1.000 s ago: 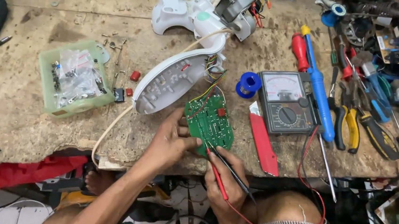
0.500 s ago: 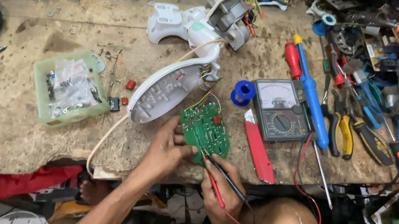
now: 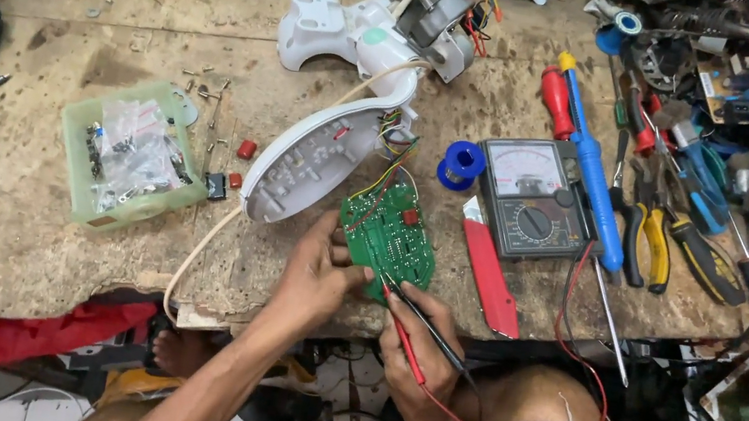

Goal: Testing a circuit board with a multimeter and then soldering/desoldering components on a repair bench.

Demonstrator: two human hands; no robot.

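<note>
Green circuit board [image 3: 387,240], gripped by left hand [image 3: 315,277]; right hand [image 3: 420,342] pinching red and black probes [image 3: 411,326] against it, beside analogue multimeter [image 3: 531,196].

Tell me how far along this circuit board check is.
Done: the white casing lies opened, and the green circuit board is out on its wires. In hand: left hand steadies the board; right hand holds red and black probes to its edge. Left: the multimeter reading is illegible; casing not closed.

Green circuit board [image 3: 387,240] in left hand [image 3: 316,272]; red and black probes [image 3: 415,334] in right hand [image 3: 417,350]. Beyond: white housing [image 3: 318,155], grey meter [image 3: 536,199], blue spool [image 3: 461,163].
</note>
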